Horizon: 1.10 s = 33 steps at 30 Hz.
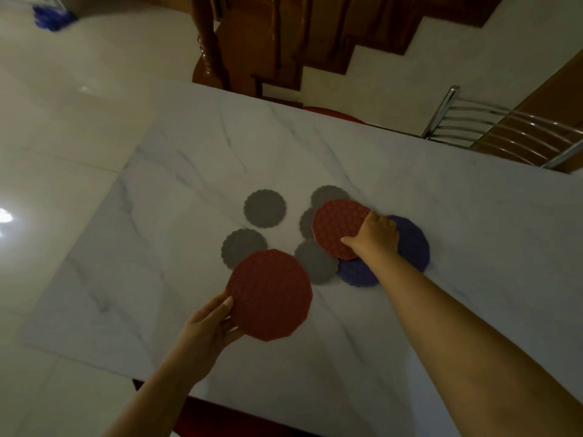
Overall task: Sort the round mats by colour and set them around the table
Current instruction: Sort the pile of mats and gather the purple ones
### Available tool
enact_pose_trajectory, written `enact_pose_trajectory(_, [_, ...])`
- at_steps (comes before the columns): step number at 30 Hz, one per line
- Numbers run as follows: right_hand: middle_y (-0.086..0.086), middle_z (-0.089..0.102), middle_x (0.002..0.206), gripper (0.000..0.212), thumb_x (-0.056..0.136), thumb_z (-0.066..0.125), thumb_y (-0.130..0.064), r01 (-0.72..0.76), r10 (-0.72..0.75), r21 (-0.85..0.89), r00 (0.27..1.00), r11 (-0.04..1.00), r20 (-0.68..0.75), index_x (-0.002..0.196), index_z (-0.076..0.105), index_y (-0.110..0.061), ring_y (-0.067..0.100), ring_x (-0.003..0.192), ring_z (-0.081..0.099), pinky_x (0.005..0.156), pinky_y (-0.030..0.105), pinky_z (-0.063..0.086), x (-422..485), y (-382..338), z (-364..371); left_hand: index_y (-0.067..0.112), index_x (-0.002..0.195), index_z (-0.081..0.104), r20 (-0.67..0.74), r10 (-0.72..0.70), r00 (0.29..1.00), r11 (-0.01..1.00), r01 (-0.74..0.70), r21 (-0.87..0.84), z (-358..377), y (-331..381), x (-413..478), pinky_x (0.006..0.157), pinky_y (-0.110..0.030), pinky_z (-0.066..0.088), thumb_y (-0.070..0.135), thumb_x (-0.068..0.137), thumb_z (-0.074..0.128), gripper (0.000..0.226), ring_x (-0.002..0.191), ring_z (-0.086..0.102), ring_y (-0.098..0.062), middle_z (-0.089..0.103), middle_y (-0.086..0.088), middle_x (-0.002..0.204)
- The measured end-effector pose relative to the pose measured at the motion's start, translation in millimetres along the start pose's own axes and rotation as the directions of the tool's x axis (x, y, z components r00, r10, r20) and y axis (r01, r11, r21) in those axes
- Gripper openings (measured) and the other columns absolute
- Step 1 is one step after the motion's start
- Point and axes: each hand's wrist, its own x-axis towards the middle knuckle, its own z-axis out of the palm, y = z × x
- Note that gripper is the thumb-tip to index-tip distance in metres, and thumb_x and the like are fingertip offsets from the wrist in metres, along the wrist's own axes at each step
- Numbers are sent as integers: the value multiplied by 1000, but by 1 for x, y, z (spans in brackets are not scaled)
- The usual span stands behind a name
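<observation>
A heap of round mats lies mid-table on the white marble table (410, 326). My left hand (209, 323) grips the near-left edge of a large red mat (271, 293), held just above the tabletop. My right hand (375, 236) grips the right edge of a second red mat (337, 227), which rests on the pile. Under it lie two purple mats, one to the right (413, 244) and one nearer (358, 274). Several small grey scalloped mats surround them, one alone at the far left (265, 208), another (243, 247) partly under the left red mat.
A chrome-backed chair (504, 130) stands at the far right side of the table. A red seat (334, 113) shows past the far edge, with a wooden staircase (284, 42) behind it. Glossy tiled floor (63, 137) lies to the left.
</observation>
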Motion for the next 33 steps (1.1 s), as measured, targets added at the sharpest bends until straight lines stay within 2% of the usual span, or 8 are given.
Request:
enact_pose_trajectory(3, [17, 24, 147, 116, 66, 79, -47, 25, -25, 46, 1000, 999, -18, 149, 6, -11, 37, 133, 27, 106, 50, 31, 1, -2, -5, 9, 108, 67, -11, -2, 1000, 1000, 2, -6, 5, -4, 1, 64, -33, 61, 6, 97, 45, 25, 76, 73, -20, 75, -9, 91])
enact_pose_trajectory(6, [14, 24, 142, 115, 66, 81, -41, 157, -148, 59, 980, 986, -135, 148, 5, -13, 34, 127, 32, 99, 47, 40, -7, -2, -4, 10, 104, 68, -1, -10, 1000, 1000, 10, -10, 9, -7, 1, 61, -32, 61, 5, 97, 44, 26, 74, 73, -18, 75, -8, 88])
enact_pose_trajectory(11, [14, 34, 133, 83, 71, 80, -26, 262, -216, 154, 940, 953, -263, 135, 30, -8, 31, 118, 44, 89, 37, 48, -26, 7, 2, 11, 106, 69, 34, -12, 999, 1000, 12, -7, 16, -12, 3, 65, -33, 61, 6, 96, 45, 26, 75, 73, -18, 75, -8, 90])
enact_pose_trajectory(16, [12, 57, 122, 37, 92, 54, -24, 324, -214, 314, 917, 893, -338, 126, 47, -11, 30, 101, 61, 78, 38, 50, -43, 24, -6, 12, 106, 68, 68, -17, 998, 999, 15, 29, 24, -14, 4, 69, -33, 61, 8, 96, 46, 25, 76, 72, -18, 74, -7, 89])
enact_pose_trajectory(21, [4, 69, 102, 26, 92, 56, -23, 322, -102, 559, 916, 764, -388, 115, 62, -12, 20, 93, 65, 74, 26, 48, -68, 59, -27, 12, 107, 68, 95, -33, 995, 999, 29, 45, 38, -17, 4, 66, -33, 61, 6, 97, 45, 26, 75, 72, -19, 72, -9, 91])
enact_pose_trajectory(27, [-1, 72, 96, 18, 89, 60, -17, 244, -102, 897, 970, 369, -222, 102, 66, -28, 17, 88, 70, 70, 34, 58, -109, 92, -55, 13, 109, 66, 110, -77, 991, 992, 66, 107, 62, -25, 8, 64, -31, 61, 7, 97, 46, 24, 73, 72, -17, 69, -10, 95])
enact_pose_trajectory(30, [-5, 74, 88, 19, 89, 60, -13, 151, -139, 930, 984, 334, -110, 101, 67, -27, 8, 73, 71, 55, 21, 55, -129, 98, -46, 14, 108, 67, 161, -94, 982, 990, 75, 119, 77, -31, 9, 64, -30, 60, 8, 98, 46, 24, 73, 72, -16, 73, -7, 89])
enact_pose_trajectory(33, [3, 72, 91, 17, 89, 60, -15, 39, -106, 942, 994, 335, -3, 104, 67, -21, 12, 71, 71, 54, 24, 55, -142, 105, -26, 16, 111, 67, 236, -103, 966, 988, 71, 140, 92, -33, 6, 64, -28, 59, 10, 98, 45, 27, 80, 73, -19, 76, -5, 96])
